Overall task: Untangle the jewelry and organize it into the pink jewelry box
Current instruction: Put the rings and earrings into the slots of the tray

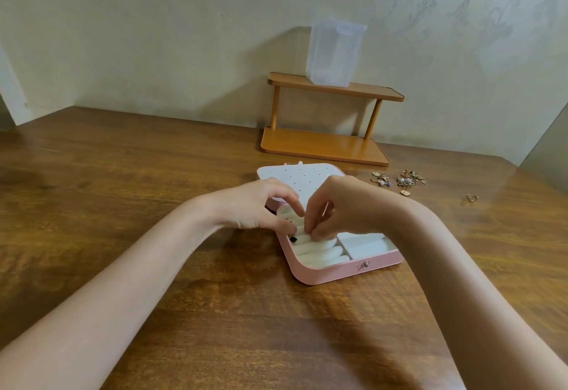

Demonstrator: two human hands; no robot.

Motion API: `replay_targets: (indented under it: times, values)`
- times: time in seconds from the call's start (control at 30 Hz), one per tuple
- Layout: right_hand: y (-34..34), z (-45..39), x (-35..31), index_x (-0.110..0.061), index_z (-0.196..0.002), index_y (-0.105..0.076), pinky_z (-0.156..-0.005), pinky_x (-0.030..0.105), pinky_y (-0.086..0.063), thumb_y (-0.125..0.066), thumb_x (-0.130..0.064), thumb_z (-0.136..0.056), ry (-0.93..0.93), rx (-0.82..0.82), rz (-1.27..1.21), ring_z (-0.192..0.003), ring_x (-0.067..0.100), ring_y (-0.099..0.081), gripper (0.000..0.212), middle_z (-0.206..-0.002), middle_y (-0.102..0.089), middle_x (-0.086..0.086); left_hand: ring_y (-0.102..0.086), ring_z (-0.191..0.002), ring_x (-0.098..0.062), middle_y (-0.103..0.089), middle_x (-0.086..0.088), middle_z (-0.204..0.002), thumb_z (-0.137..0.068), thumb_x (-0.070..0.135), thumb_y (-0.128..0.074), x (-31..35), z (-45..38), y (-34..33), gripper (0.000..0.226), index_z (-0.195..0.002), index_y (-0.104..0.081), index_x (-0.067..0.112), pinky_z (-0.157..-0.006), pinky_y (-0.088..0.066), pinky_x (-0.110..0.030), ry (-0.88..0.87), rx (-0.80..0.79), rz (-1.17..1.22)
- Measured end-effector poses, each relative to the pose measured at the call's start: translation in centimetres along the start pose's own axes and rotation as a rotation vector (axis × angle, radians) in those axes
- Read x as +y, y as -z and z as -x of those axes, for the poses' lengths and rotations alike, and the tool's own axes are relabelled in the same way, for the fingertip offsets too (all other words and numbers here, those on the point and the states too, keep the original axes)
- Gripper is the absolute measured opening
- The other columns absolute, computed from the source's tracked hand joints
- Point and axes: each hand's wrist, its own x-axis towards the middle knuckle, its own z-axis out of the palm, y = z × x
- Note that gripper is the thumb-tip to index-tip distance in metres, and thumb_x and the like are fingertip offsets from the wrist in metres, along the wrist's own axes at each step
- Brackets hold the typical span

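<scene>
The pink jewelry box (341,271) lies open on the wooden table, its white lid (295,179) with small holes folded back. White ring rolls (319,253) fill the left part of its base. My left hand (261,208) and my right hand (338,205) meet over the rolls with their fingertips pressed together. A small ring (288,219) sits in the rolls by my left fingers. Whether my right fingers pinch a piece is hidden. A tangled heap of gold jewelry (398,179) lies on the table to the right of the box.
A single gold piece (471,197) lies farther right on the table. Behind the box stands an orange two-tier shelf (325,144) against the wall, with a clear plastic container (333,54) on its top tier.
</scene>
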Motion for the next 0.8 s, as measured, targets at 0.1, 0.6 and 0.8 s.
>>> replay_targets:
  times: [0.1,0.6,0.8]
  values:
    - [-0.1,-0.2,0.1,-0.018,-0.088,-0.073,-0.070,0.014,-0.051,-0.071,-0.009,-0.081,-0.015,-0.004,-0.001,-0.079,0.009,-0.065,0.012,-0.089,-0.071,0.000,-0.042,-0.114,-0.002,-0.046,0.016,-0.127,-0.079,0.028,-0.073,0.1,0.0,0.0,0.025,-0.103,-0.066,0.032,-0.106,-0.032,-0.031,0.010,0.001,0.002]
    - [0.0,-1.8,1.4,-0.010,-0.085,-0.074,-0.064,0.016,-0.052,-0.071,-0.002,-0.079,-0.068,0.194,-0.213,-0.061,0.006,-0.062,0.010,-0.068,-0.066,-0.006,-0.044,-0.107,0.004,-0.047,0.019,-0.119,-0.081,0.027,-0.072,-0.1,-0.2,0.1,0.057,-0.130,-0.042,0.029,-0.076,-0.035,-0.001,0.030,0.010,0.022]
    - [-0.2,-2.4,1.0,-0.012,-0.088,-0.075,-0.066,0.019,-0.051,-0.071,-0.007,-0.080,-0.025,0.226,-0.070,-0.064,0.006,-0.055,0.010,-0.073,-0.062,-0.006,-0.042,-0.116,-0.001,-0.046,0.013,-0.133,-0.080,0.029,-0.073,-0.2,-0.1,0.0,0.064,-0.133,-0.038,0.030,-0.092,-0.032,-0.012,0.026,0.006,0.030]
